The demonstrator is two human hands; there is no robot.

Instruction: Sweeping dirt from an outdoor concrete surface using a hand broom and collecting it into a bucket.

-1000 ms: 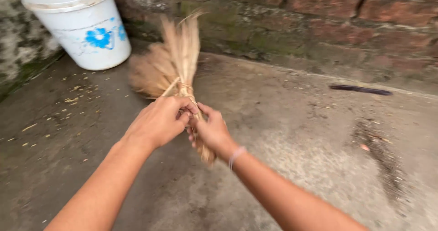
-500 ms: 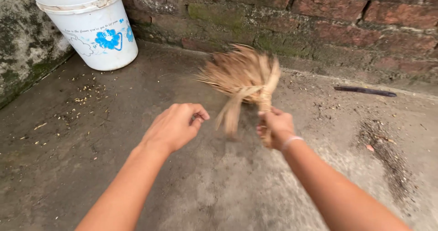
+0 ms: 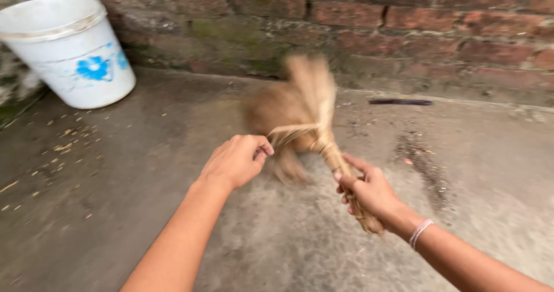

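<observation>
- While the head view looks down on a grey concrete floor [image 3: 173,153], the right hand [image 3: 372,191] is wrapped tight around the handle of a straw broom [image 3: 314,119], near the right of centre.
- From that fist the broom slants up and away toward the far wall, its bristle head blurred, so its exact outline cannot be told.
- Left of the broom, the left hand [image 3: 236,160] is closed in a pinch on a pale straw strand [image 3: 291,130] that runs across to the bound neck of the broom.
- On the right wrist sits a thin pale bracelet [image 3: 420,233].
- At the far left stands a white bucket [image 3: 72,52] with a blue mark on its side, well apart from both hands.
- Behind everything runs a mossy red brick wall [image 3: 433,32].
- At the foot of that wall, far right, lies a dark thin stick [image 3: 401,102].
- Small bits of straw litter [image 3: 63,148] lie scattered on the floor near the bucket.
</observation>
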